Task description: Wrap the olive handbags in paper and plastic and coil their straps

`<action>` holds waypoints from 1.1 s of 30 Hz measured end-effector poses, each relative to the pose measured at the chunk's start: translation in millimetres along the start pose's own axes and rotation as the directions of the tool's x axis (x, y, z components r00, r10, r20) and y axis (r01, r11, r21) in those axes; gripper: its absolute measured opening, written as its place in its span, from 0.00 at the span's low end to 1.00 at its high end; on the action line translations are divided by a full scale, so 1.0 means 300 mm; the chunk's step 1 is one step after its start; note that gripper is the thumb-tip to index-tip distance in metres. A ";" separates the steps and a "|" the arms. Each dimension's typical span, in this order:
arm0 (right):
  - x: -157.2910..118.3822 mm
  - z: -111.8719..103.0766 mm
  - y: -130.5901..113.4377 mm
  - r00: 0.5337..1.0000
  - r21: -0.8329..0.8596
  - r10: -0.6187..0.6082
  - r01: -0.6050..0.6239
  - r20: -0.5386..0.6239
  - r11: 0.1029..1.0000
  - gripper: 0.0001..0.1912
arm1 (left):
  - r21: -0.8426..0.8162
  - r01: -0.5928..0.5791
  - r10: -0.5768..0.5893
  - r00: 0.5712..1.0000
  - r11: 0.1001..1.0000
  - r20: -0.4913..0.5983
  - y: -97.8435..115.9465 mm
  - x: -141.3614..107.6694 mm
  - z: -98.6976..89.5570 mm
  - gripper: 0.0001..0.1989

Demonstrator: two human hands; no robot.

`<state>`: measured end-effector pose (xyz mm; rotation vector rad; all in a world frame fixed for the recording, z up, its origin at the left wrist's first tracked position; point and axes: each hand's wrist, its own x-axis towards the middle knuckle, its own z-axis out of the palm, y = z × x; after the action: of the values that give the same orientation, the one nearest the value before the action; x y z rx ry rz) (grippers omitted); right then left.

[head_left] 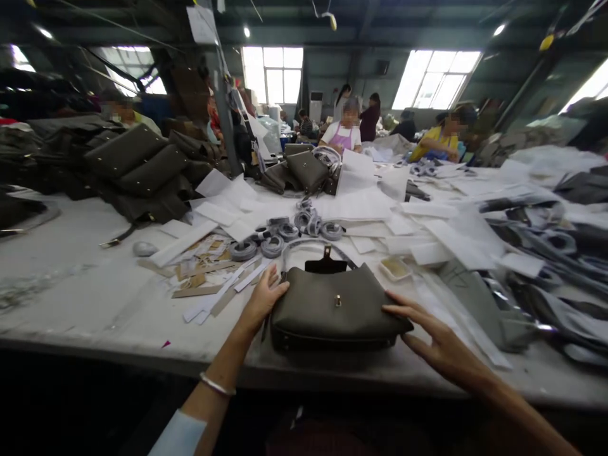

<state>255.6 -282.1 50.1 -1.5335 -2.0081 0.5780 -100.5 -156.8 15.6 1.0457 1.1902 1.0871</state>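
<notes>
A dark olive-grey handbag (pixel 332 310) sits near the table's front edge, its front towards me with a small gold-coloured turn lock (pixel 338 301). Its dark flap tab (pixel 327 263) stands up behind the top edge, beside a wrapped handle (pixel 304 244). My left hand (pixel 266 294) grips the bag's left side, thumb at the front and fingers at the upper corner. On the right side, my right hand (pixel 430 335) rests its outstretched, parted fingers against the bag without wrapping round it. The inside of the bag is hidden from view.
Several wrapped strap coils (pixel 285 231) lie behind the bag, with cardboard strips (pixel 204 266) to their left. A small tray (pixel 395 267) sits right of the bag. Stacked bag bodies (pixel 137 164), white sheets (pixel 361 206) and wrapped straps (pixel 546 272) surround them. Co-workers sit across the table.
</notes>
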 end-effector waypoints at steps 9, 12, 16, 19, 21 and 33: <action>0.201 -0.010 -0.219 0.973 -0.045 -0.213 0.218 0.090 0.975 0.24 | 0.685 -0.704 0.357 0.698 0.188 0.620 0.113 -0.274 0.178 0.32; 0.259 0.078 -0.196 0.950 -0.197 -0.164 0.220 0.267 0.955 0.29 | 0.747 -0.656 0.187 0.752 0.108 0.633 0.021 -0.270 0.199 0.42; 0.289 0.139 -0.134 0.894 -0.255 -0.062 0.192 0.444 0.948 0.32 | 0.763 -0.637 0.181 0.768 0.110 0.615 -0.056 -0.238 0.180 0.29; 0.289 0.140 -0.129 0.889 -0.277 -0.041 0.186 0.456 0.943 0.33 | 0.747 -0.661 0.245 0.738 0.072 0.629 -0.057 -0.226 0.163 0.27; 0.289 0.142 -0.139 0.896 -0.289 -0.025 0.169 0.444 0.942 0.32 | 0.736 -0.676 0.259 0.719 0.044 0.645 -0.047 -0.208 0.159 0.27; 0.279 -0.120 -0.246 0.990 0.302 -0.070 0.106 -0.125 0.947 0.30 | 0.437 -0.718 0.591 0.695 0.542 0.409 0.354 -0.239 0.000 0.31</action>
<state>207.9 -220.1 137.2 -1.2540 -1.7929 0.7143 -112.7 -209.1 132.0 2.1785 0.9576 1.1474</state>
